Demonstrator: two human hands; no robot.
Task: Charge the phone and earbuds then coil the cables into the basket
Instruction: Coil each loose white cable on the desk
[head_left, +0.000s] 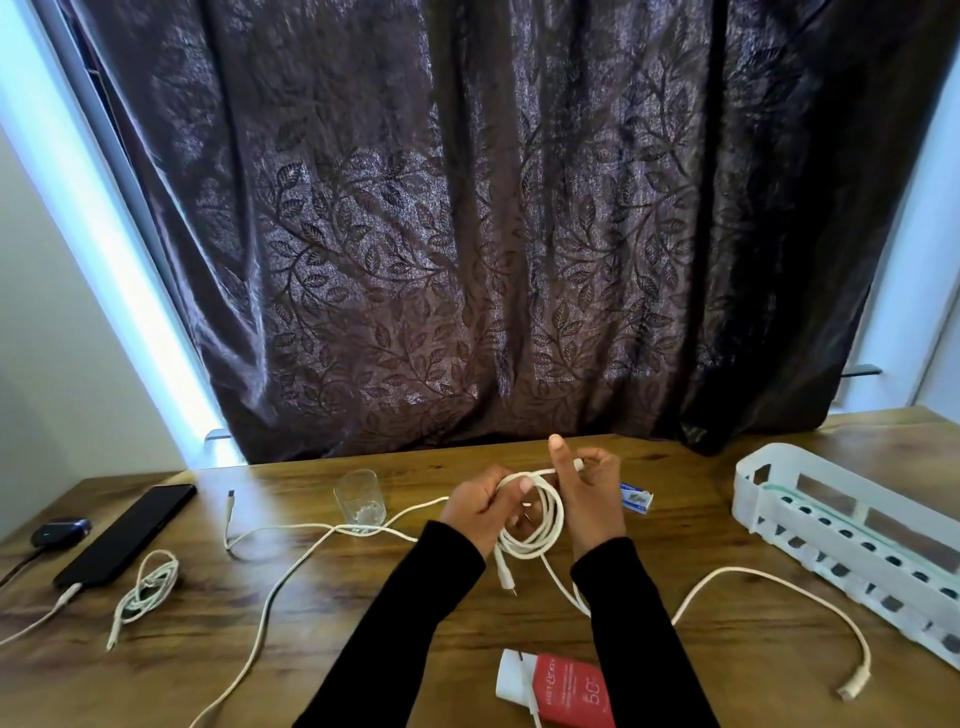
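Both hands hold a white cable coil (537, 525) above the wooden table (363, 644). My left hand (480, 512) grips one side of the loops. My right hand (592, 499) pinches the cable near the top, index finger raised. The cable's loose tail (769, 582) runs right toward the white plastic basket (852, 540). A black phone (124, 535) lies at the left with a cable plugged in. The dark earbuds case (60, 531) sits beside it, also plugged in. A small coiled white cable (148, 590) lies near the phone. Another long white cable (291, 561) snakes across the table.
A clear drinking glass (359, 499) stands at the table's back middle. A small blue-and-white box (636, 500) lies behind my right hand. A red-and-white tube (561, 693) lies near the front edge. A dark leaf-patterned curtain (493, 234) hangs behind the table.
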